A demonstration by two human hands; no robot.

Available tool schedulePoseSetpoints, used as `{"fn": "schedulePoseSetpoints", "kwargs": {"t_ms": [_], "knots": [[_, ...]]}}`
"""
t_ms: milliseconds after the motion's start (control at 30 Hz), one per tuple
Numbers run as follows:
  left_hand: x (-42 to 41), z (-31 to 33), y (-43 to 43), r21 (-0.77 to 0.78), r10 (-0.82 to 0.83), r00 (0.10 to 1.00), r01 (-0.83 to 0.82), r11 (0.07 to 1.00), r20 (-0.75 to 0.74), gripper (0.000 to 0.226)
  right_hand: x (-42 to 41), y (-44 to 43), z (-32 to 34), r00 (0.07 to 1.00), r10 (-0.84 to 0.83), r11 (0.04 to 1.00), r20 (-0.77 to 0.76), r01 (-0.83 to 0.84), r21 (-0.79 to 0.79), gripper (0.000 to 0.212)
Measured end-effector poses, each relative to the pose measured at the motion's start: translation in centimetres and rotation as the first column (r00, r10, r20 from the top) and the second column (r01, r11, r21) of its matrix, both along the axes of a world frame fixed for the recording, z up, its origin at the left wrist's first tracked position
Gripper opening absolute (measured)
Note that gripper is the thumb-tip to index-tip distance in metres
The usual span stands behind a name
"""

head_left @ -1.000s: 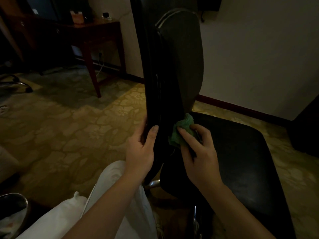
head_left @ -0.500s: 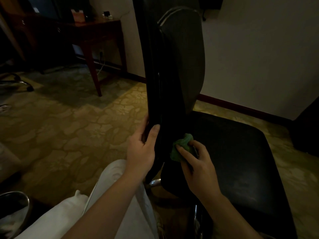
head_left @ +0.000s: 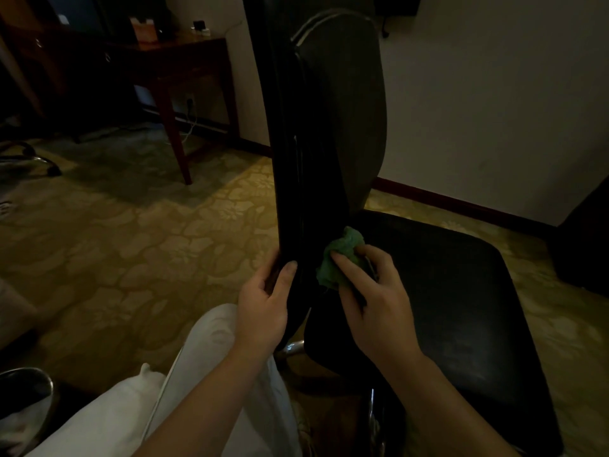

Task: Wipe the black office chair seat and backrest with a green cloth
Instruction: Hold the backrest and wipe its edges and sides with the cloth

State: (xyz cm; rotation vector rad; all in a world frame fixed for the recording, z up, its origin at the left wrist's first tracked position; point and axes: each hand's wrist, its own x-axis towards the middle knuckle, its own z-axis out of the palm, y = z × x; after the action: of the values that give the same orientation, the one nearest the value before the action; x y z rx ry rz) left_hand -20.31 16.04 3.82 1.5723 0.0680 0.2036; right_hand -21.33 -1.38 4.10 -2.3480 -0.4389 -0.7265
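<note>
The room is dim. The floor is covered by a carpet [head_left: 131, 252] with a pale yellow flower pattern. The wall [head_left: 478, 110] is plain white, and a dark red-brown baseboard [head_left: 461, 202] runs along its bottom. At the back left stands a dark wooden table [head_left: 184, 51] with a tissue box [head_left: 143, 29] on it. Under the table a white cable [head_left: 189, 127] hangs from a wall socket [head_left: 189, 102]. A dark piece of furniture [head_left: 586, 239] is at the right edge.

Left grip [head_left: 263, 311] clamps the backrest [head_left: 316, 153] edge — thumb up along the near face, fingers wrapped behind. Right grip [head_left: 379, 301] bunches the green cloth [head_left: 341, 255], index finger straight on it — back of hand up. Both forearms bare, reaching forward.
</note>
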Motion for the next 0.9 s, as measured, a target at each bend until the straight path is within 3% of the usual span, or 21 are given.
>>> {"fn": "schedulePoseSetpoints", "kwargs": {"t_ms": [467,733,900], "knots": [[-0.1,-0.3,0.1,0.032,-0.002,1.0,0.002,1.0,0.012,0.048,-1.3,-0.6,-5.8,0.98,-0.034,0.998,-0.195,0.023,-0.061,0.046],[-0.4,-0.4,-0.1,0.015,0.005,1.0,-0.005,1.0,0.005,0.035,-0.6,0.4,-0.7,1.0,-0.022,0.996,0.017,0.021,0.085,0.039],[-0.8,-0.4,-0.1,0.004,-0.014,1.0,0.014,1.0,0.011,0.04,0.0,0.3,-0.4,0.999,-0.039,0.996,0.013,0.038,0.076,0.041]]}}
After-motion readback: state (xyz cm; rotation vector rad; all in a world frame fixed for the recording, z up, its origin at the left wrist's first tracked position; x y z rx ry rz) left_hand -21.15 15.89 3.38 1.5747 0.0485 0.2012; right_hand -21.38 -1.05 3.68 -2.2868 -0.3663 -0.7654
